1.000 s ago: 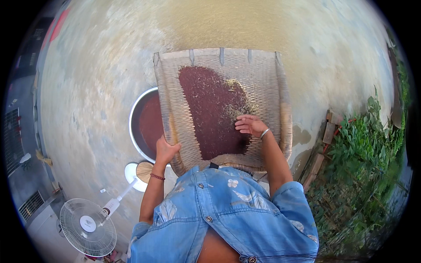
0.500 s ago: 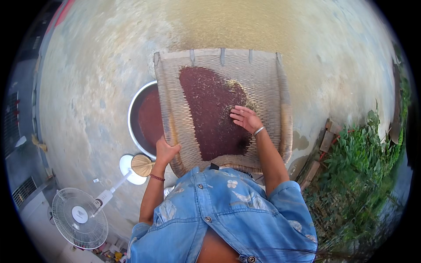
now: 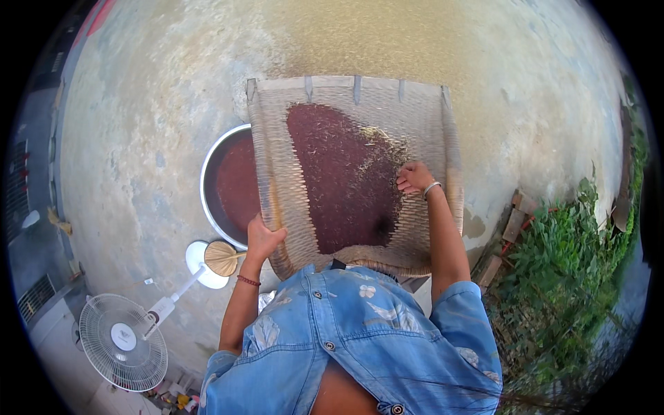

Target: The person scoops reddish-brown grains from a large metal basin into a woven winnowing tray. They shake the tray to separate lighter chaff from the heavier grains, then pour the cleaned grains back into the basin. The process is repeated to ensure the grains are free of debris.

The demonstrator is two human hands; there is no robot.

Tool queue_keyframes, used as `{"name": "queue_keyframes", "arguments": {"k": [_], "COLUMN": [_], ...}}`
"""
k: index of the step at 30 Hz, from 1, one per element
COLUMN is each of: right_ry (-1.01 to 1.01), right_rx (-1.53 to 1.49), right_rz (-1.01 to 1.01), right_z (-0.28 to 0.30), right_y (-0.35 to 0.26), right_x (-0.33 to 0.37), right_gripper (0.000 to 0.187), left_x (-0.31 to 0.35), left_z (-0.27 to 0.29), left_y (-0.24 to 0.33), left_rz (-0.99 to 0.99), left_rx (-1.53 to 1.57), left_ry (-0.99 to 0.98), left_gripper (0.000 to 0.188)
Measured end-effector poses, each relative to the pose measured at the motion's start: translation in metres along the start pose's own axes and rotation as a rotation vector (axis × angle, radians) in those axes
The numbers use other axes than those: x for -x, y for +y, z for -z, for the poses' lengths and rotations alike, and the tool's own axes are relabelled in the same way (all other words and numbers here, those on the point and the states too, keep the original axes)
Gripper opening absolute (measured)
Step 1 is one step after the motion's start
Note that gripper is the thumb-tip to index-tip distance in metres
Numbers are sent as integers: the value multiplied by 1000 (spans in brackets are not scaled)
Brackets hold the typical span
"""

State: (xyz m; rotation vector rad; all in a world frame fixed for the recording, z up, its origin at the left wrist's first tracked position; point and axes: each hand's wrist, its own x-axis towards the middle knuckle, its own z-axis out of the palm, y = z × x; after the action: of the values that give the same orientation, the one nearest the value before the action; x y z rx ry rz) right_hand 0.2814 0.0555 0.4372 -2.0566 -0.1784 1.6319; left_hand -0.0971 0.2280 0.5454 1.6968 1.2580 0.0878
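Note:
A woven winnowing basket (image 3: 427, 131) lies tilted in front of me, its near end against my body. Across it spreads a bed of small dark reddish-brown seeds (image 3: 339, 176), with pale straw bits and chaff (image 3: 375, 136) gathered toward the upper right. My left hand (image 3: 264, 238) grips the basket's left rim near the lower corner, thumb over the edge. Above the right edge of the seeds, my right hand (image 3: 415, 178) has its fingers curled together; whatever is in them is hidden. Partly behind the basket stands a wide metal basin (image 3: 209, 200) holding similar dark seeds.
At the lower left stands a white pedestal fan (image 3: 124, 339), with a round straw hand fan (image 3: 220, 259) over its base. Green plants (image 3: 553, 270) and bricks (image 3: 513, 225) border the right side. Fine chaff covers part of the concrete floor (image 3: 373, 41) beyond the basket.
My right hand has moved right across the seeds, and its spread fingers have curled in. Some chaff now lies farther right. My left hand keeps its grip on the rim.

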Motion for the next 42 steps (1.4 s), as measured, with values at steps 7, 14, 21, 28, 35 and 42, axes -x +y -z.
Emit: {"name": "queue_keyframes", "arguments": {"k": [7, 14, 21, 28, 35, 42], "right_ry": [101, -242, -22, -604, -168, -4], "right_rx": [-273, -182, -683, -516, -1129, -1001], "right_rz": [191, -23, 337, 188, 433, 365], "right_z": [20, 17, 32, -62, -25, -4], "right_y": [-18, -33, -46, -32, -26, -28], "right_x": [-8, -16, -29, 7, -16, -31], "right_gripper": [16, 17, 20, 27, 26, 32], "left_x": [0, 2, 0, 1, 0, 0], "left_z": [2, 4, 3, 2, -1, -1], "left_y": [0, 3, 1, 4, -1, 2], "left_rz": [-6, -7, -12, 7, -2, 10], "left_rx": [-18, -26, -21, -13, -9, 0], "left_ry": [-6, -8, -2, 7, 12, 9], "left_gripper": [44, 45, 44, 44, 44, 43]}}
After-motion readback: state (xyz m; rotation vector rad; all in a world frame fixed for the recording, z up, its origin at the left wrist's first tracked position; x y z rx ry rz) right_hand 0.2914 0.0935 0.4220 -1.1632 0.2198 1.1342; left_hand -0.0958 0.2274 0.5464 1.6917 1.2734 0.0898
